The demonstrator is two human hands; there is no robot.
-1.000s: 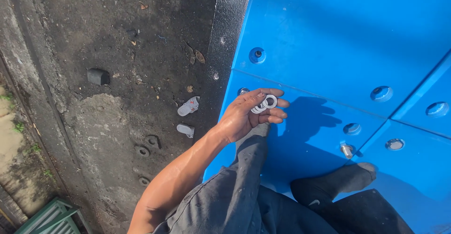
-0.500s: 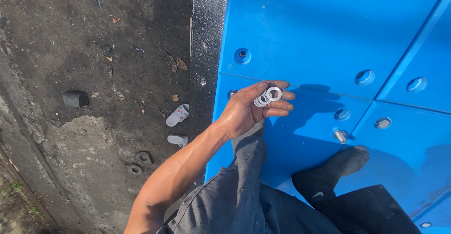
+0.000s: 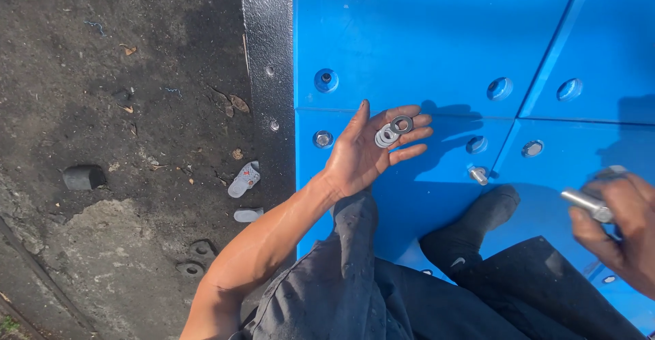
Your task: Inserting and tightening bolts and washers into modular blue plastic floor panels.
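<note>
Head view, looking down. My left hand (image 3: 368, 150) is held palm up and spread flat over the blue panel (image 3: 423, 33), fingers apart, clamped on nothing. A small stack of metal washers (image 3: 392, 131) lies loose on the fingers, near their bases: two or three pale flat ones overlapping, plus one darker ring toward the fingertips. Exact count unclear.

My right hand (image 3: 617, 227) sits at the right edge of the picture, partly cut off, fingers curled closed around a silver bolt (image 3: 585, 203). The shaft sticks out to the left, tilted slightly upward. The two hands are well apart.

Panel surface: several round recessed holes. One above my left hand has a bolt end in it (image 3: 325, 79); another just left of my thumb holds a bolt head (image 3: 323, 139). A short silver bolt (image 3: 478, 174) stands in the hole to the right of my left hand, near my dark-socked foot (image 3: 481, 220).

A black steel edge strip (image 3: 267, 53) runs along the panel's left side. Beyond it is bare dirt ground (image 3: 102, 74) with a small white sandal (image 3: 244, 179), a second pale piece (image 3: 247, 214) below it, and a dark cylindrical stub (image 3: 83, 176) farther left.
</note>
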